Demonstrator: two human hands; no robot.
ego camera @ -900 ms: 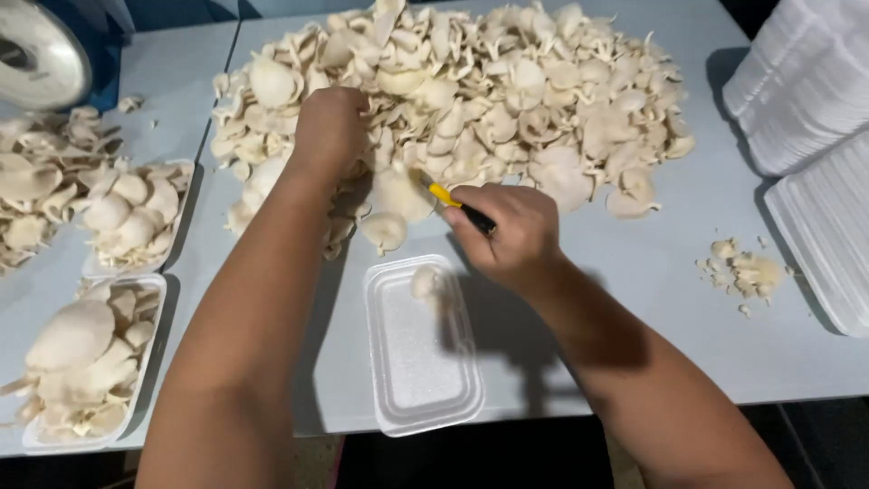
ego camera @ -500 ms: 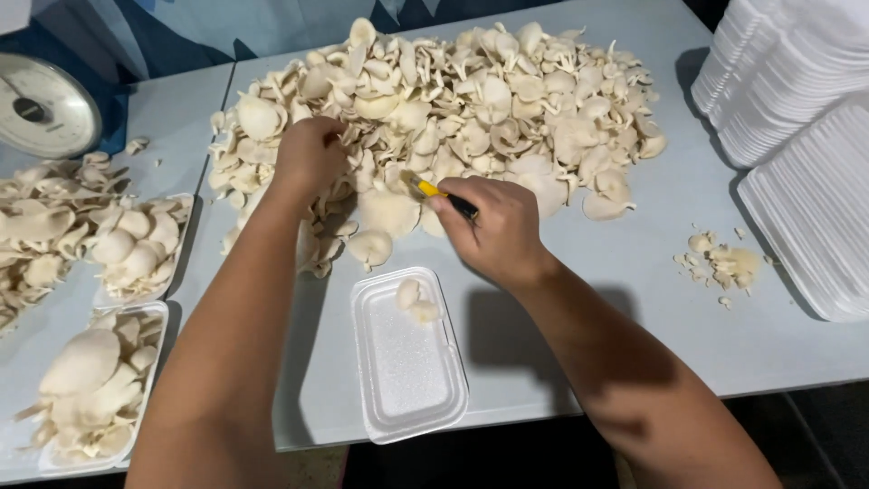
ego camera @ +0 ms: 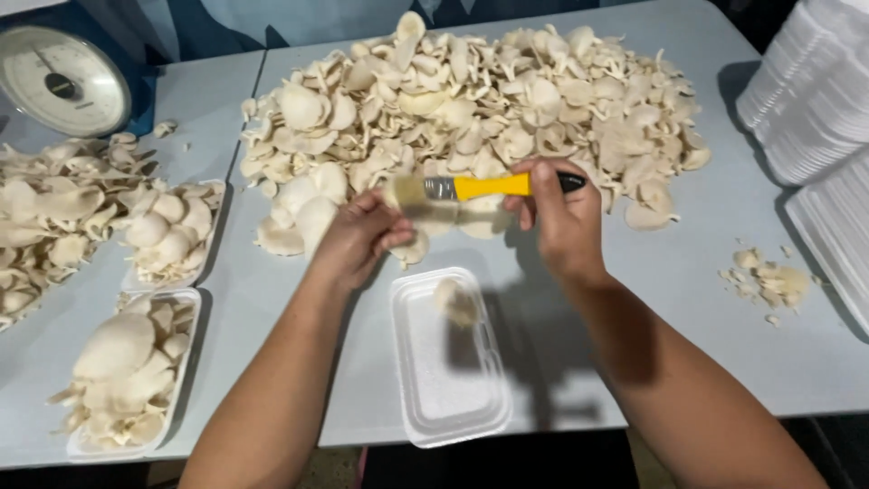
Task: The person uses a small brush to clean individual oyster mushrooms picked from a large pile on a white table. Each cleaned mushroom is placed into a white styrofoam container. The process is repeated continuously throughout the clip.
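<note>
My right hand (ego camera: pixel 559 217) grips a yellow-handled brush (ego camera: pixel 480 187) held level, its pale bristles at the left end. My left hand (ego camera: pixel 360 234) pinches a pale mushroom (ego camera: pixel 418 243) just under those bristles. Both hands hover at the near edge of a big heap of oyster mushrooms (ego camera: pixel 471 109) on the grey table. Below the hands lies a white foam tray (ego camera: pixel 448 380) with one mushroom piece (ego camera: pixel 457 302) in its far end.
At the left stand two foam trays filled with mushrooms (ego camera: pixel 127 371) (ego camera: pixel 172 231) and a loose pile (ego camera: pixel 45 217). A dial scale (ego camera: pixel 63 81) sits at the far left. Stacks of white foam trays (ego camera: pixel 815 91) fill the right side; trimmings (ego camera: pixel 769 281) lie near them.
My left hand has left the heap and come back holding a mushroom. My right hand has lifted the brush and turned it level over that mushroom.
</note>
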